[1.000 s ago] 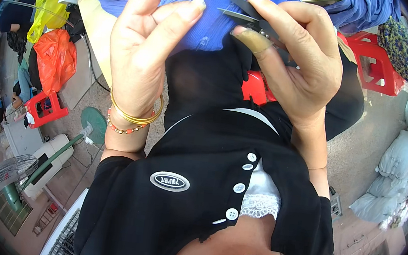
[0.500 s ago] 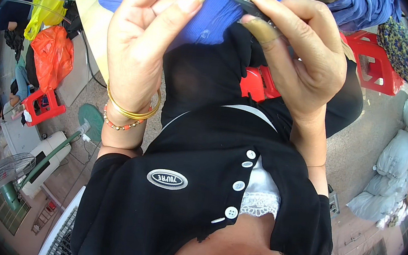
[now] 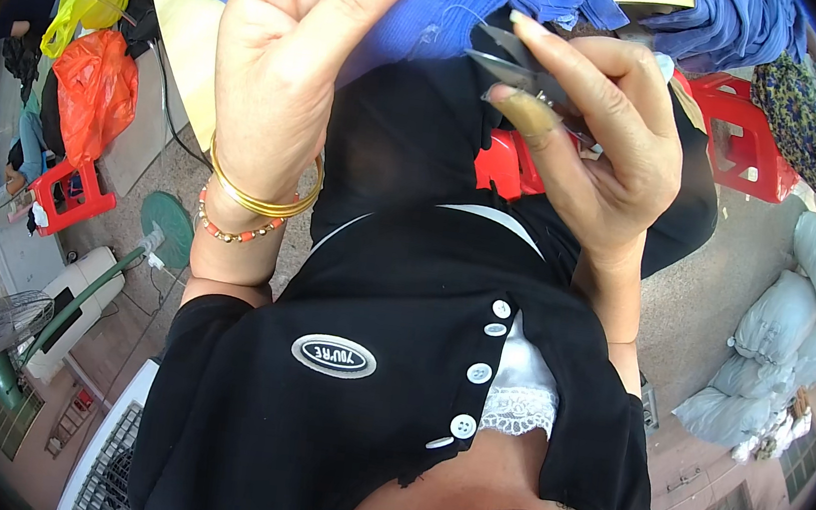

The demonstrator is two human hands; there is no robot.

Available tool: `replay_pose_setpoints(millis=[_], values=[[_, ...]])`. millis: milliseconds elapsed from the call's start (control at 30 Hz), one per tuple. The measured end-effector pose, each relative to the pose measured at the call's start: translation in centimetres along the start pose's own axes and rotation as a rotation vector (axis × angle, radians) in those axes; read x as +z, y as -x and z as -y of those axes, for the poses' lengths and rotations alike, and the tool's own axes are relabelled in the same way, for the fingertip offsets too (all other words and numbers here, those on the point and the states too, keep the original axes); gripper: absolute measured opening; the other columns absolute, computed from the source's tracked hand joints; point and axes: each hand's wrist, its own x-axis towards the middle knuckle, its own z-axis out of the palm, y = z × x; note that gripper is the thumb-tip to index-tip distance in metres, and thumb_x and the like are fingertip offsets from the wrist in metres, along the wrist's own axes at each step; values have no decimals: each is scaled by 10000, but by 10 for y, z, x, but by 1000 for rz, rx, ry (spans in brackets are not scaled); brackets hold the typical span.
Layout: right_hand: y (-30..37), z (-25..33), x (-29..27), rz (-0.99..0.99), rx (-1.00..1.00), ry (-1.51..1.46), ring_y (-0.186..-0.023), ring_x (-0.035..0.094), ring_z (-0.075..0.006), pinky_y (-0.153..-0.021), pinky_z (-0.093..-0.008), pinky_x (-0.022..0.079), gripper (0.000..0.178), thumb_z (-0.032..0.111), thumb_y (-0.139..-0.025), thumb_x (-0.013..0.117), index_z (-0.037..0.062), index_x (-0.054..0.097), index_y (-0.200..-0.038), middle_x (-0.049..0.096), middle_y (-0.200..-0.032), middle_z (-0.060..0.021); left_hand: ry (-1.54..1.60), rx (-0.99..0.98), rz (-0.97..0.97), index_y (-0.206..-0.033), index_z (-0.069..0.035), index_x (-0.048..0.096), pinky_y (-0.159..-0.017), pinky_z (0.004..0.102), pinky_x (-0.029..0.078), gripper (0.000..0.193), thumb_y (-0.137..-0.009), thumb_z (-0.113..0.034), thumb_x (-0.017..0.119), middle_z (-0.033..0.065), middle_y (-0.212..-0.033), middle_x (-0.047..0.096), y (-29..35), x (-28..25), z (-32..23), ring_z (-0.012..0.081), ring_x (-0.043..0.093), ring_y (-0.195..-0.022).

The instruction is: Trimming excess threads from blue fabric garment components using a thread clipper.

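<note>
My left hand (image 3: 283, 70), with gold bangles at the wrist, pinches a piece of blue ribbed fabric (image 3: 441, 12) between thumb and fingers at the top of the view. In my right hand (image 3: 618, 138) is a pair of thread snips (image 3: 512, 63), held between thumb and forefinger, a tan wrap around the thumb. The snips' two blades stand apart and point left toward the fabric. A fine loose thread shows at the fabric's edge, near the blade tips. I cannot tell whether the blades touch it.
More blue garments (image 3: 726, 29) lie on the pale yellow work surface (image 3: 184, 28). Red plastic stools (image 3: 743, 137) stand at right and left. Orange (image 3: 95, 88) and yellow bags hang at left above a green fan (image 3: 27, 332). White sacks (image 3: 778, 317) are piled at right.
My right hand has moved down slightly, away from the fabric, and the snips' blades have spread apart. My left hand has shifted a little upward with the fabric.
</note>
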Motion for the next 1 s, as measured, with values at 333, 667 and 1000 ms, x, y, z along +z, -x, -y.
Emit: replay_pose_setpoints(millis=[333, 667, 1000], values=[[1, 0, 8, -7, -33, 120, -684, 525, -107, -572, -218, 412, 496, 3, -650, 836, 32, 707, -1128, 592, -850, -50, 892, 431, 742, -1182, -3, 528, -756, 192, 475, 241, -943, -5, 557, 63, -928, 675, -40, -7, 44, 72, 623, -813], [-3, -5, 10, -27, -51, 126, -618, 573, -119, -525, -235, 457, 409, 69, -667, 831, 58, 721, -1062, 601, -825, -40, -20, -34, 16, -1185, -8, 529, -735, 171, 454, 238, -949, -18, 558, 34, -898, 672, 11, 6, -11, 46, 604, -791], [-2, -5, 4, 43, -22, 57, -670, 512, -110, -572, -226, 397, 441, 2, -658, 826, 24, 723, -1086, 602, -856, -55, 759, 480, 737, -1188, -9, 535, -664, 138, 393, 240, -952, -38, 567, -12, -846, 650, -40, -8, 44, 0, 538, -720]])
